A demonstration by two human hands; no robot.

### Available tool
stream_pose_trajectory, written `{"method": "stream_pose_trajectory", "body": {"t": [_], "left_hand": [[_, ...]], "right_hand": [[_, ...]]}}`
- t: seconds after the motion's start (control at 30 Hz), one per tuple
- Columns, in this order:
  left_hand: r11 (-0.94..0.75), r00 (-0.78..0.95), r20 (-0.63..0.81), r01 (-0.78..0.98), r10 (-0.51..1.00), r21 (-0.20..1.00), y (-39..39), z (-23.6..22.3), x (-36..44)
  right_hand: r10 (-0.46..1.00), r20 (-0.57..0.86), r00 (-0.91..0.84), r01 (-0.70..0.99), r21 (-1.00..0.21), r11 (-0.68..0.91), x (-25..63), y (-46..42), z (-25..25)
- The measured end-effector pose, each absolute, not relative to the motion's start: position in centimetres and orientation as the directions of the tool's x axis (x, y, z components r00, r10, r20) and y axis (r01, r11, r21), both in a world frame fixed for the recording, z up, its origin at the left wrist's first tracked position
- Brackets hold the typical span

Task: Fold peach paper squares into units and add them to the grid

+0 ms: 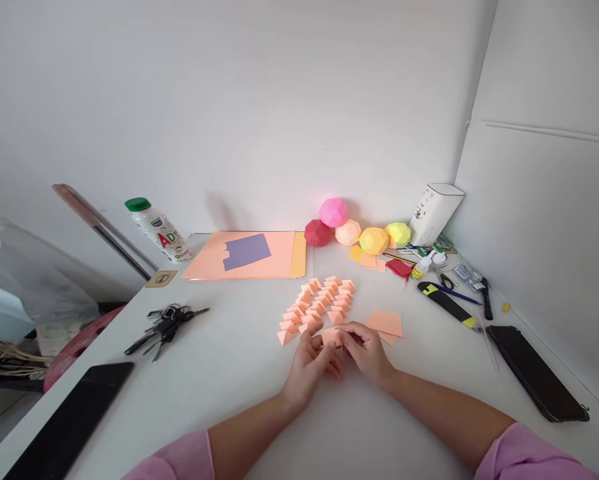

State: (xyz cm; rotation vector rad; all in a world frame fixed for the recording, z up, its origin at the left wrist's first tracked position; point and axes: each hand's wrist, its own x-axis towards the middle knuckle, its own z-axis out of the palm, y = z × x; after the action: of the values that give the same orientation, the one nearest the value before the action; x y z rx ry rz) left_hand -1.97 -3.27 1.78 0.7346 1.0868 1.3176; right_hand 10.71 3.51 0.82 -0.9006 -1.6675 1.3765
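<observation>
A small piece of peach paper (332, 337) is pinched between my two hands near the middle of the table. My left hand (309, 367) grips its left side with thumb and fingers. On the right side, the thumb and fingers of my right hand (367, 350) close on the same paper; the fingers partly cover it. Just beyond lie several folded peach paper pieces (315, 308) in slanting rows, with pointed tips. A few flat peach paper squares (387, 322) lie to the right of my right hand.
Faceted paper balls (373, 241) stand by the wall. Stacked peach sheets (204, 257) bear a purple paper (249, 252). Keys (167, 327), a bottle (159, 230) and a dark flat object (74, 420) lie left. A box cutter (447, 305), glue bottle (421, 267) and black case (537, 373) are right.
</observation>
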Motion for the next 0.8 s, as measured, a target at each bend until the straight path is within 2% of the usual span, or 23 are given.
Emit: {"method": "stream_pose_trajectory", "body": {"t": [0.1,0.23,0.37,0.57,0.8], "left_hand": [[0.165,-0.104,-0.225,-0.404,0.969,0.9,-2.9,2.0,-2.3],[0.236,-0.024,-0.265,-0.382,0.964,0.893,-2.3,2.0,-2.7],[0.246,0.004,-0.266,-0.394,0.964,0.886,-2.1,1.6,-2.7],[0.25,0.009,-0.267,-0.38,0.964,0.89,-2.2,1.1,-2.7],[0.254,0.008,-0.267,-0.345,0.964,0.904,-2.2,1.8,-2.8]], "right_hand": [[0.879,0.142,-0.455,0.047,-0.982,0.183,10.8,3.3,0.7],[0.872,0.189,-0.452,0.065,-0.968,0.243,10.9,3.2,0.5],[0.882,0.188,-0.431,0.057,-0.97,0.235,10.9,3.3,0.3],[0.892,0.115,-0.438,0.042,-0.988,0.148,10.9,3.2,0.3],[0.858,-0.063,-0.509,-0.001,-0.997,-0.074,10.9,3.4,0.8]]}}
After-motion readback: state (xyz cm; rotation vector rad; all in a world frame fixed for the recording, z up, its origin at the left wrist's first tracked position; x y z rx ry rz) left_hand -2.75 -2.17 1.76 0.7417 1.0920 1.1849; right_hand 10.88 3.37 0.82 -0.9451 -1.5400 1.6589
